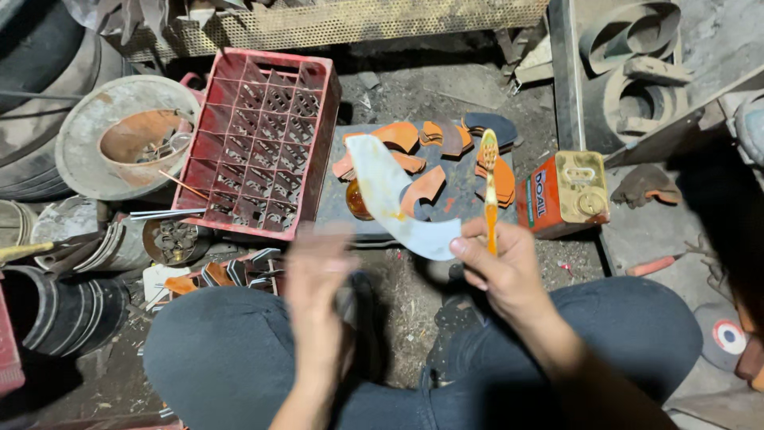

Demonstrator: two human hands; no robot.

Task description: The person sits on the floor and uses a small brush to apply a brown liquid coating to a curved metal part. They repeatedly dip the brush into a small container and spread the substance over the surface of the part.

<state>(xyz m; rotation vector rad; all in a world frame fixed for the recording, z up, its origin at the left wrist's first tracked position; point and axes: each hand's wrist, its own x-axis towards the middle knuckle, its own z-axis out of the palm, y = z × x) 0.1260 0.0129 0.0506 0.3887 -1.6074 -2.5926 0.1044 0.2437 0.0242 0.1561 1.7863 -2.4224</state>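
One dark slab (461, 195), gritty workshop floor (414, 295)

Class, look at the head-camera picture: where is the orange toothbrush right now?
The orange toothbrush stands upright right of centre, gripped in the right hand together with a pale curved sheet piece, just left of the orange metal can.

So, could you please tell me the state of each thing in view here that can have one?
Right hand: grip closed on a toothbrush and a curved pale piece.
Toothbrush: upright, bristles at top.
Curved pale piece: held up off the ground.
Left hand: blurred, grip unclear.
Red crate: lying flat, compartments look empty.
Tin can: on its side, cap on.
Orange bowl: upright, small bits inside.
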